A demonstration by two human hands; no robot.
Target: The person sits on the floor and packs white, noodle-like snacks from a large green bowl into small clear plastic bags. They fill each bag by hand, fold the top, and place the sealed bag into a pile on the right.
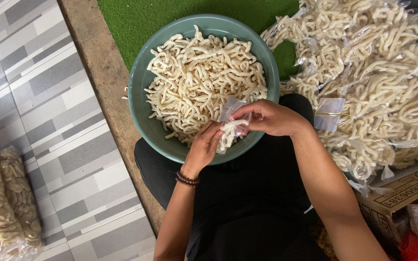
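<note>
A heap of filled clear bags (pixel 378 82) covered the right side, its edge touching the green bowl (pixel 141 92). The bowl, full of pale curled crackers (pixel 199 77), rested on the person's lap beside a wooden ledge (pixel 105 82). Over the bowl's near rim, the right hand (pixel 269 117) pinched the mouth of a small clear bag (pixel 232 126); the left hand (pixel 204 147) held its lower part, fingers closed on crackers inside. Tiled floor (pixel 39 121) lay left, where more filled bags (pixel 3 198) lay at the edge.
</note>
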